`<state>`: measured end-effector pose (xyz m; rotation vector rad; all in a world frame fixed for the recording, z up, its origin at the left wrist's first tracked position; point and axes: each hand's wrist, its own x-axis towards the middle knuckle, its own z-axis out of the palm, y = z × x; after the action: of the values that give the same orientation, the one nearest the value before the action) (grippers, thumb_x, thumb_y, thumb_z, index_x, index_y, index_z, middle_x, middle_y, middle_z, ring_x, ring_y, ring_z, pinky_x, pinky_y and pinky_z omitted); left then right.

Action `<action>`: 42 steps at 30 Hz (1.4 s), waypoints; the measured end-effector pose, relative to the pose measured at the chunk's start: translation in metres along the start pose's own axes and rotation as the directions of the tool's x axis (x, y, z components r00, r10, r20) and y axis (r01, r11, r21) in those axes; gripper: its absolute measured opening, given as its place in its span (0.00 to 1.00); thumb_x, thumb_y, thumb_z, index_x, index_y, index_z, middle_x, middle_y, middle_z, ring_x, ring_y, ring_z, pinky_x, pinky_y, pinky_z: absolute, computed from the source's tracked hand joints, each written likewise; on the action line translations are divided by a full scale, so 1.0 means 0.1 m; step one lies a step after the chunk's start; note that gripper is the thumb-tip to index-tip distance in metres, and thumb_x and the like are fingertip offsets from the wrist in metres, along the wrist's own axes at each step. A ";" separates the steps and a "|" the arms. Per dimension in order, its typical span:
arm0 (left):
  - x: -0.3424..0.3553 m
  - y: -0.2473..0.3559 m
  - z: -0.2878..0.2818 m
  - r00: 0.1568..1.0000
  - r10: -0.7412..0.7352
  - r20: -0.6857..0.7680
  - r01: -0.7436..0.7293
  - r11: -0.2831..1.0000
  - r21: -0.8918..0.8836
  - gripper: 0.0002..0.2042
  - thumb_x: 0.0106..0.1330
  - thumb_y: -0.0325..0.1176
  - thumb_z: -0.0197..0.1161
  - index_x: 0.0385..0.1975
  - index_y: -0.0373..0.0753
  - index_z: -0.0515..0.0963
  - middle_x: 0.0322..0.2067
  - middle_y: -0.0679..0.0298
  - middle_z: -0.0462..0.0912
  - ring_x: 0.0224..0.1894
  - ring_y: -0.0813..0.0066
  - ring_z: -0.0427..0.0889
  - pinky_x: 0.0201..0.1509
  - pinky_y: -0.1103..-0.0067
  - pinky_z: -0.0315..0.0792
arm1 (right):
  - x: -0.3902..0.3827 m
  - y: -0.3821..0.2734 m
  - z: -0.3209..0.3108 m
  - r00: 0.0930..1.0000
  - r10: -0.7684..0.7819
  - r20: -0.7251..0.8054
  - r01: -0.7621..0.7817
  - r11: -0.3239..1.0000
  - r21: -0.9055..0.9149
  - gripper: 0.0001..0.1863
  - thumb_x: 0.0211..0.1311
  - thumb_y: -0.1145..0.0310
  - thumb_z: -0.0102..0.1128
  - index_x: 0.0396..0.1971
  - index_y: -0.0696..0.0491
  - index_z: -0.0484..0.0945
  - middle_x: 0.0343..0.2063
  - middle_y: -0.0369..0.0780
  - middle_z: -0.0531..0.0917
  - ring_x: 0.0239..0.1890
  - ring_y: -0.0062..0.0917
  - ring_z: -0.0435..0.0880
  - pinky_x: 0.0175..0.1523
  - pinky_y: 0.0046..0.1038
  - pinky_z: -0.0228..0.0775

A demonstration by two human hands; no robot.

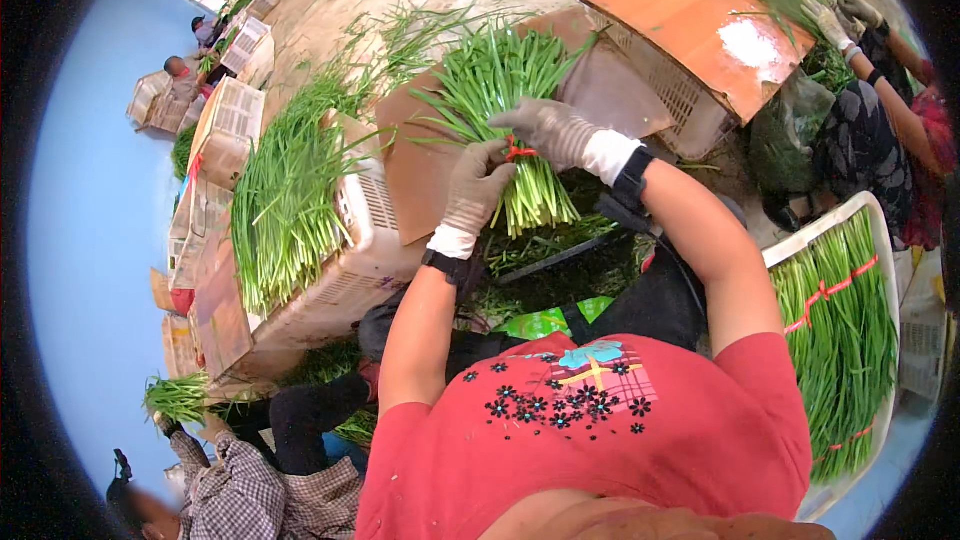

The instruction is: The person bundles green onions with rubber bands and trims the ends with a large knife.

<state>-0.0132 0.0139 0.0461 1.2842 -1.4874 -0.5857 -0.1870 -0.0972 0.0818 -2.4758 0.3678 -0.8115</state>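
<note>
A bundle of green garlic chives (pixel 540 190) stands before me, leaves fanning away and pale stem ends toward my lap. A red tie (pixel 515 150) goes around its stems. My left hand (pixel 475 185), in a dirty whitish glove, is closed at the bundle's left side, its fingertips on the red tie. From the right, my right hand (pixel 555 132), gloved too, crosses over the leaves just above the tie. Its fingers are bent and pressed together; what they hold, if anything, is hidden. Brown board (pixel 425 180) lies beneath the bundle.
Loose chives (pixel 290 200) are heaped on a white crate (pixel 375 220) at left. An orange board (pixel 690 30) tops another crate at far right. At right, a white basket (pixel 888 340) holds tied chives. Co-workers sit at lower left (pixel 240 480) and right (pixel 870 130).
</note>
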 end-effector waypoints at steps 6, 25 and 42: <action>0.09 -0.08 0.09 0.998 -0.067 -0.011 0.066 0.993 -0.099 0.10 0.57 0.25 0.70 0.37 0.34 0.79 0.31 0.67 0.77 0.33 0.79 0.75 0.39 0.82 0.71 | 0.14 -0.11 0.00 0.992 0.070 0.105 -0.031 0.944 -0.330 0.03 0.57 0.70 0.59 0.30 0.48 0.80 0.30 0.43 0.79 0.37 0.42 0.81 0.43 0.38 0.74; 0.26 -0.65 -0.19 0.868 -0.295 -0.400 0.313 0.950 -0.021 0.14 0.70 0.38 0.54 0.32 0.33 0.79 0.29 0.50 0.83 0.31 0.54 0.81 0.38 0.64 0.73 | -0.46 0.26 0.00 0.992 0.115 0.044 -0.110 0.990 -0.092 0.07 0.62 0.68 0.59 0.36 0.54 0.78 0.30 0.40 0.79 0.31 0.30 0.80 0.34 0.29 0.74; -0.42 0.01 0.34 0.727 -0.489 0.482 0.655 0.283 -0.701 0.26 0.67 0.50 0.62 0.57 0.39 0.73 0.49 0.62 0.79 0.48 0.69 0.80 0.55 0.70 0.76 | -0.78 -0.29 0.55 0.730 0.642 0.236 -0.525 0.304 0.795 0.26 0.66 0.49 0.59 0.52 0.55 0.77 0.44 0.38 0.84 0.42 0.23 0.81 0.53 0.27 0.74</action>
<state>-0.0494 0.0445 0.0191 0.9058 -0.5481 -1.7303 -0.2118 -0.0214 0.0222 -1.2073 0.6958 -0.5930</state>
